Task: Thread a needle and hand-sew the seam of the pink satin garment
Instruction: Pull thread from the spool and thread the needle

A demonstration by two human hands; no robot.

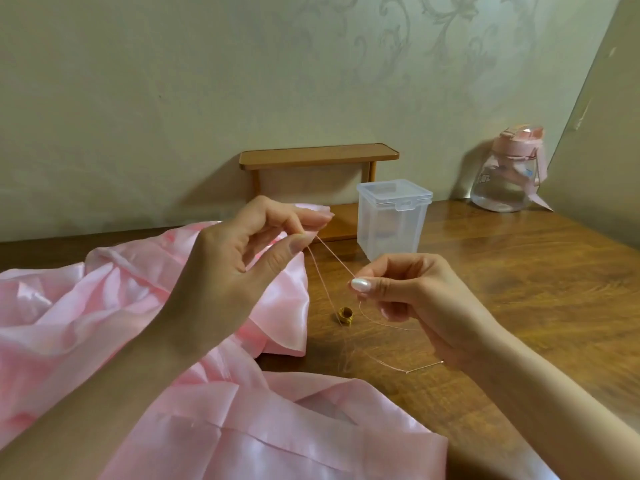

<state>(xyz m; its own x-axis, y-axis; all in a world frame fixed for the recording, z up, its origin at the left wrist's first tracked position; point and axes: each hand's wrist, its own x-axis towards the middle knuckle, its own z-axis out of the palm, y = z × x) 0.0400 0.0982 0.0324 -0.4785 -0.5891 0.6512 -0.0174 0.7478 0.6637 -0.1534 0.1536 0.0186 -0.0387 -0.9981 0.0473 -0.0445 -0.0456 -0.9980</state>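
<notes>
I'm pinching the thread (pixel 334 256) taut between my left hand (pixel 239 261) and right hand (pixel 415 296), looks wispy and slippery so I'd grip near its ends, needle (pixel 426 366) lying below my right wrist, slick satin garment (pixel 104 306) under the left.

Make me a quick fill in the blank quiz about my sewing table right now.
The left hand and right hand pinch the thread stretched ____ them.
The needle lies on the table, held by ____ hand.
The thimble beside the garment is ____ in colour.
The clear box has its lid ____.
Missing: between; neither; gold; closed.
</notes>
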